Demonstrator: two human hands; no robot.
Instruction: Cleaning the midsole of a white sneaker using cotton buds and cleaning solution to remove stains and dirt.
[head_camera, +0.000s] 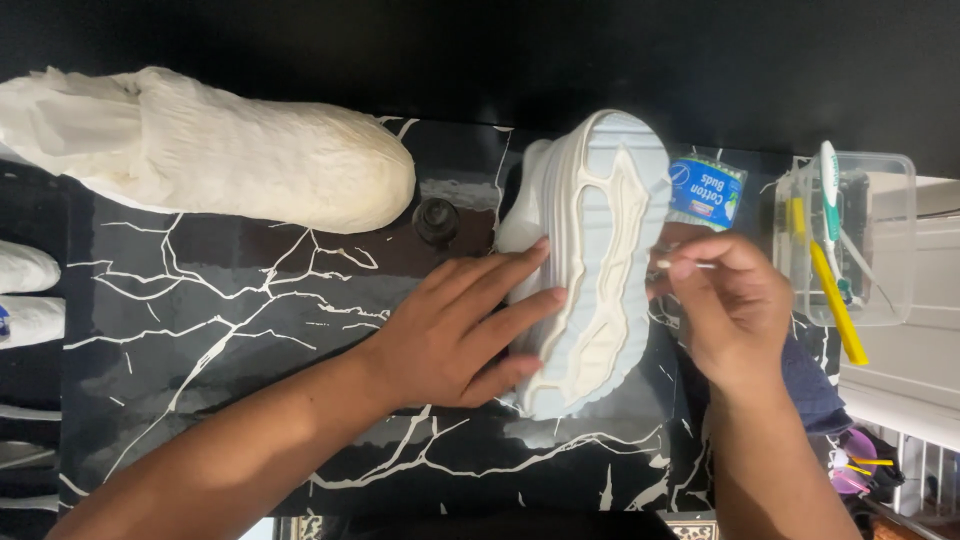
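Observation:
A white shoe (590, 260) lies on its side on the black marble-patterned table (230, 320), its pale blue and cream sole facing up. My left hand (460, 330) rests flat against the shoe's side, fingers spread, steadying it. My right hand (730, 305) pinches a thin white cotton bud (680, 264), whose tip touches the right edge of the sole.
A second white shoe stuffed with paper (230, 150) lies at the back left. A small black cap (437, 218) sits between the shoes. A blue cotton-bud pack (706, 190) and a clear plastic box (890, 240) with toothbrushes stand at the right. A dark cloth (812, 385) lies under my right wrist.

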